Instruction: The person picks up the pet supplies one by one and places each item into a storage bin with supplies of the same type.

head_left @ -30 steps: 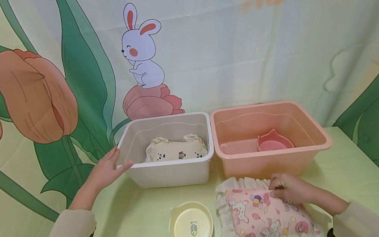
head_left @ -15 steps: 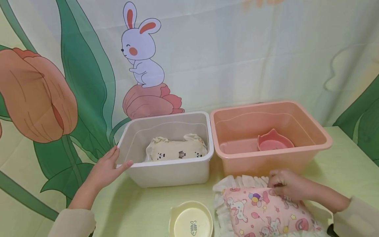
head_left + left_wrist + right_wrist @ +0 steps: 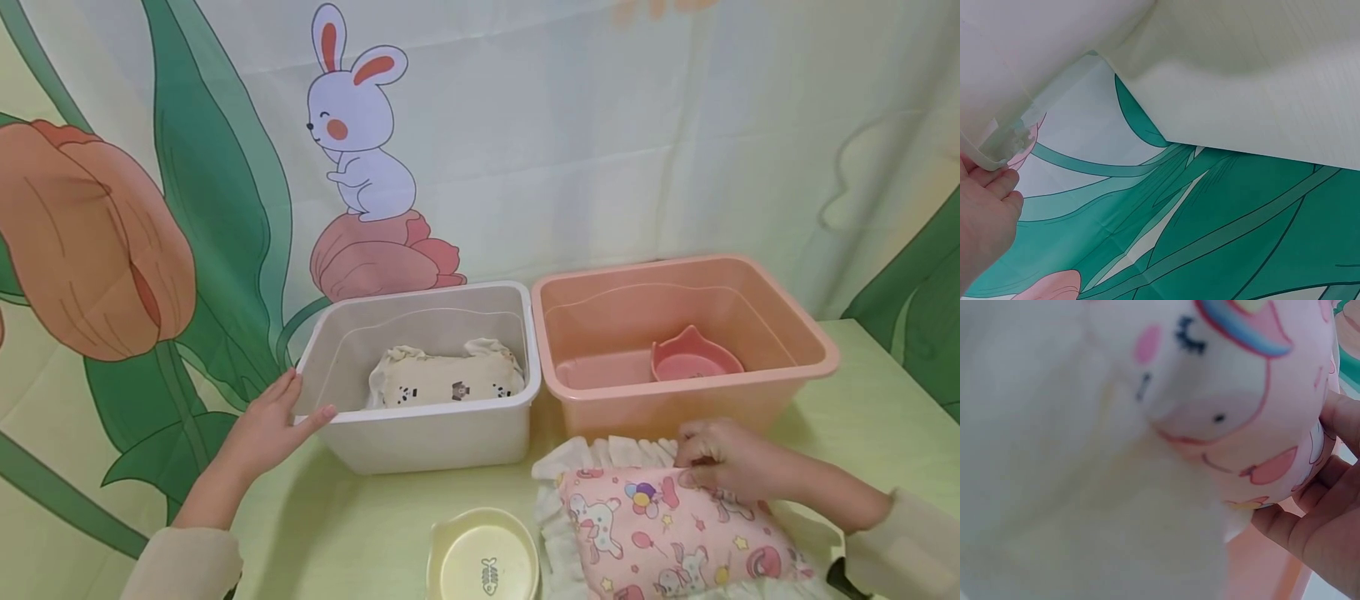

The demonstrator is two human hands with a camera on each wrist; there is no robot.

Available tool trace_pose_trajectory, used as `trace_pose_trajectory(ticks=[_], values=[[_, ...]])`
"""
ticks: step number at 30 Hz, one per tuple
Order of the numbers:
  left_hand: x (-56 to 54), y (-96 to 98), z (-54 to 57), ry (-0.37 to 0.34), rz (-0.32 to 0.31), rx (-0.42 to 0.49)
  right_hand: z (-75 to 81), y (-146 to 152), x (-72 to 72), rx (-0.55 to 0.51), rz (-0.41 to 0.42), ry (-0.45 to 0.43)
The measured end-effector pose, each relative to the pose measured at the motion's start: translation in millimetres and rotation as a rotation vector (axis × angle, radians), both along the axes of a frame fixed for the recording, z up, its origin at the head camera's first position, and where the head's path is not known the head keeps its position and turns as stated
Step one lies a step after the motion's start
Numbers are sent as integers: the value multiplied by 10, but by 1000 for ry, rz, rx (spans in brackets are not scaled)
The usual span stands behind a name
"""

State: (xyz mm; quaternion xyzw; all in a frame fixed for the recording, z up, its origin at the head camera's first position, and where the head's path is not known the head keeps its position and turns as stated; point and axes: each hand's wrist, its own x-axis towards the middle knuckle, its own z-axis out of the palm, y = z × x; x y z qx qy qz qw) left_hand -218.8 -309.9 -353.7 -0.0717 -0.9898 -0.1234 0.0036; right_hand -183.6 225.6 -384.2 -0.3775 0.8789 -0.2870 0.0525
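Observation:
My left hand (image 3: 266,425) rests at the front left corner of a white plastic bin (image 3: 427,442), fingers along its left side and thumb extended over the front rim. In the left wrist view, the fingertips (image 3: 1007,181) lie right at the rim. A cream pillow (image 3: 450,379) with small animal prints lies inside this bin. My right hand (image 3: 738,467) pinches the top edge of a pink pillow (image 3: 652,533) with a white ruffle and unicorn print. In the right wrist view, the pillow (image 3: 1254,412) fills much of the picture, with thumb and fingers at its edge.
To the right of the white bin stands a pink bin (image 3: 675,408) with a pink cat-eared dish (image 3: 693,362) inside. A pale yellow dish (image 3: 487,558) with a fishbone print sits on the light green table (image 3: 360,533). A printed cloth (image 3: 570,150) hangs behind.
My right hand has moved slightly away from me, and the pink pillow has shifted up and left in the head view with it. My left hand stays at the white bin's corner.

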Motion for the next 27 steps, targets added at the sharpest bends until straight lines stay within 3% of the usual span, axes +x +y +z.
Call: trace_pose_trajectory(ticks=[13,27], values=[[2,3,-12,-1,12,3,68,-21,10,-39,37,23],[-6,-8,-25,-6,15,11,226,-108,80,-14,19,4]])
